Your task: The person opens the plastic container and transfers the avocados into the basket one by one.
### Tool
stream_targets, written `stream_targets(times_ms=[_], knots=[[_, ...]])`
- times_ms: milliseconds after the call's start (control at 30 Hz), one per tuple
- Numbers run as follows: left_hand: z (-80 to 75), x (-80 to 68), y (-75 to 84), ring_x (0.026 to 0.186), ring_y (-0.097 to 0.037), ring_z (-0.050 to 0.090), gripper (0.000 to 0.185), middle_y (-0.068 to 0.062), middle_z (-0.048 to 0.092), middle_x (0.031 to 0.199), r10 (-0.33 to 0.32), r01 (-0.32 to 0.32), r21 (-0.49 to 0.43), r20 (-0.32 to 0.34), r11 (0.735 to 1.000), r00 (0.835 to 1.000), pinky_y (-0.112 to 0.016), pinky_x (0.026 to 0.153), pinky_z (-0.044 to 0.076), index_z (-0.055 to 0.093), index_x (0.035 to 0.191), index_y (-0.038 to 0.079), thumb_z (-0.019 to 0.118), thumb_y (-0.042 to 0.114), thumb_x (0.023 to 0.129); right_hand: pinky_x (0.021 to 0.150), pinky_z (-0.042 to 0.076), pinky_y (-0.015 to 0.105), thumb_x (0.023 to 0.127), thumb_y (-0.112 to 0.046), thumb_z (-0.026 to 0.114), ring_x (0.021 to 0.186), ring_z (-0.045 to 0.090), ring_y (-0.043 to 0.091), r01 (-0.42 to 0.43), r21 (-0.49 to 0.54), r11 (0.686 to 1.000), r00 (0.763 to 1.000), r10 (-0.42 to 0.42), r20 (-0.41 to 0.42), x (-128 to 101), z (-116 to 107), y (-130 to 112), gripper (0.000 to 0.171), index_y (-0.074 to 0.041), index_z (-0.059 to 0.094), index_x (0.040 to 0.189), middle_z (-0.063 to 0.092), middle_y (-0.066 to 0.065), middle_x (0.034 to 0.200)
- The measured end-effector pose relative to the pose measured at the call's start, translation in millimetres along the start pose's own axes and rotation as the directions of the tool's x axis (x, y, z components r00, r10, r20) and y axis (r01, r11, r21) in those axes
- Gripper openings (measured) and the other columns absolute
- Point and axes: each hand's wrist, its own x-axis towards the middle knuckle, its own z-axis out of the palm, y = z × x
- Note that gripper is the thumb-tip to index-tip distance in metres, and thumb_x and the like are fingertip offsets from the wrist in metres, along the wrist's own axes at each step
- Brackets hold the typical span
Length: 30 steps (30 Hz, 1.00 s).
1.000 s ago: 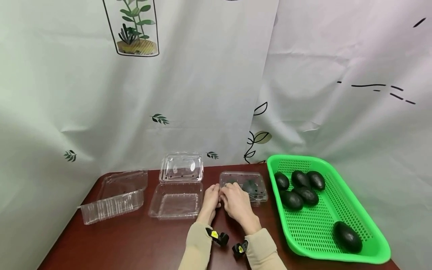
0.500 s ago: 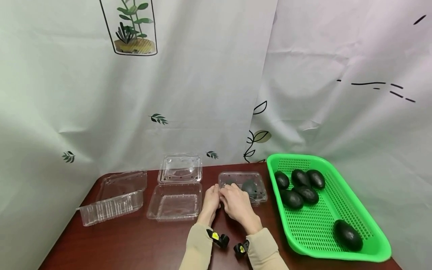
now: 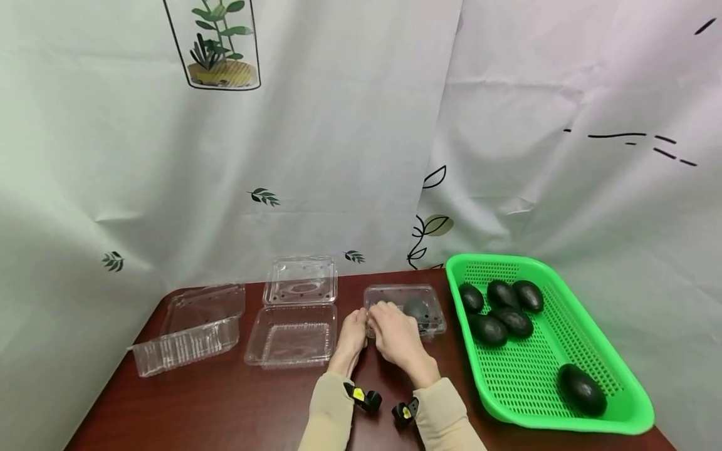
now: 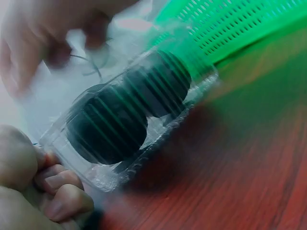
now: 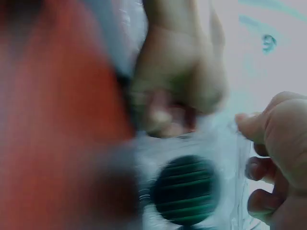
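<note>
A closed, clear plastic clamshell box (image 3: 431, 300) with dark avocados (image 4: 108, 127) inside stands left of the green basket. My left hand (image 3: 351, 335) grips the box's near left end, its curled fingers (image 4: 64, 187) at the corner in the left wrist view. My right hand (image 3: 397, 335) reaches over the left part of the lid. In the right wrist view my right thumb (image 5: 254, 125) pinches toward the forefinger at the box's edge, with the other fingers curled. One avocado (image 5: 184, 191) shows through the plastic there. My right hand hides part of the box in the head view.
The green basket (image 3: 479, 388) at right holds several avocados (image 3: 581, 389). An open clear clamshell (image 3: 290, 335) stands left of my hands, and another open one (image 3: 188, 344) sits farther left. A white printed curtain (image 3: 350, 156) hangs behind the dark red table (image 3: 225, 407).
Both hands stay at the left end of the box. My right fingers shift slightly over the lid; the head view tilts a little.
</note>
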Motion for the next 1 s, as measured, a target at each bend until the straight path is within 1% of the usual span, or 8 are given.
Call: stream_targets(times_ms=[100, 200, 333, 400, 500, 667, 833, 1000], knots=[[1.2, -0.5, -0.2, 0.042, -0.008, 0.03, 0.036, 0.004, 0.036, 0.056, 0.002, -0.002, 0.044, 0.008, 0.999, 1.0, -0.022, 0.041, 0.027, 0.042, 0.072, 0.011, 0.036, 0.019, 0.107, 0.05, 0.039, 0.029, 0.094, -0.018, 0.065, 0.072, 0.049, 0.012, -0.051, 0.048, 0.998, 0.998, 0.053, -0.046, 2.3, -6.1, 2.7, 0.009, -0.021, 0.06, 0.087, 0.05, -0.007, 0.08], [1.9, -1.1, 1.7, 0.049, -0.012, 0.036, 0.035, 0.0, 0.039, 0.06, 0.027, -0.023, 0.163, -0.027, 0.986, 0.999, -0.026, 0.048, 0.032, 0.045, 0.073, 0.008, 0.037, 0.018, 0.106, 0.052, 0.04, 0.028, 0.094, -0.019, 0.066, 0.074, 0.049, 0.012, -0.054, 0.049, 0.997, 0.998, 0.056, -0.032, 2.2, -9.5, 4.3, 0.008, -0.021, 0.061, 0.088, 0.051, -0.008, 0.08], [2.2, -0.6, 7.1, 0.062, -0.018, 0.045, 0.033, -0.004, 0.047, 0.068, 0.089, -0.051, 0.369, -0.087, 0.928, 0.992, -0.033, 0.058, 0.038, 0.05, 0.077, 0.007, 0.04, 0.022, 0.105, 0.052, 0.041, 0.028, 0.093, -0.019, 0.068, 0.075, 0.05, 0.014, -0.009, 0.048, 0.999, 1.0, 0.009, -0.012, 2.0, -10.3, 4.5, 0.009, -0.02, 0.061, 0.087, 0.051, -0.007, 0.079], [2.6, -0.4, 9.6, 0.063, -0.021, 0.048, 0.031, -0.005, 0.048, 0.067, 0.114, -0.065, 0.429, -0.09, 0.901, 0.989, -0.035, 0.058, 0.039, 0.05, 0.078, 0.008, 0.042, 0.023, 0.104, 0.053, 0.042, 0.028, 0.092, -0.018, 0.069, 0.075, 0.05, 0.014, 0.006, 0.047, 0.999, 1.0, -0.005, -0.02, 2.3, -10.4, 4.4, 0.007, -0.019, 0.063, 0.088, 0.051, -0.006, 0.079], [3.1, -0.9, 11.9, 0.06, -0.021, 0.048, 0.028, -0.005, 0.047, 0.065, 0.131, -0.08, 0.456, -0.08, 0.886, 0.988, -0.035, 0.056, 0.039, 0.047, 0.077, 0.008, 0.044, 0.02, 0.102, 0.052, 0.043, 0.028, 0.09, -0.02, 0.072, 0.074, 0.049, 0.014, 0.022, 0.035, 0.999, 0.999, -0.021, -0.028, 1.1, -10.8, 5.5, 0.008, -0.019, 0.064, 0.089, 0.05, -0.005, 0.079], [2.4, -3.2, 9.7, 0.059, -0.02, 0.045, 0.027, -0.003, 0.043, 0.063, 0.139, -0.091, 0.453, -0.075, 0.887, 0.987, -0.034, 0.056, 0.037, 0.044, 0.075, 0.01, 0.047, 0.017, 0.102, 0.052, 0.042, 0.027, 0.083, -0.019, 0.079, 0.073, 0.046, 0.014, 0.049, -0.01, 0.999, 0.998, -0.049, -0.025, -8.2, -13.6, 12.4, 0.016, -0.018, 0.062, 0.085, 0.046, -0.005, 0.078], [0.4, -3.4, 6.7, 0.058, -0.02, 0.045, 0.029, -0.002, 0.044, 0.063, 0.146, -0.099, 0.454, -0.07, 0.885, 0.987, -0.035, 0.055, 0.037, 0.042, 0.075, 0.011, 0.048, 0.017, 0.102, 0.048, 0.035, 0.028, 0.079, -0.007, 0.076, 0.068, 0.044, 0.018, 0.069, -0.148, 0.987, 0.997, -0.074, -0.027, -20.9, -17.2, 24.9, 0.019, -0.014, 0.059, 0.081, 0.044, 0.0, 0.077], [-1.7, -0.8, 10.5, 0.061, -0.02, 0.049, 0.028, -0.003, 0.048, 0.066, 0.182, -0.137, 0.47, -0.05, 0.872, 0.982, -0.037, 0.057, 0.041, 0.044, 0.074, 0.01, 0.051, 0.015, 0.1, 0.044, 0.035, 0.031, 0.08, -0.006, 0.074, 0.066, 0.049, 0.026, 0.072, -0.32, 0.945, 0.988, -0.112, -0.108, -25.1, -22.6, 30.5, 0.012, -0.008, 0.064, 0.086, 0.05, 0.008, 0.08]])
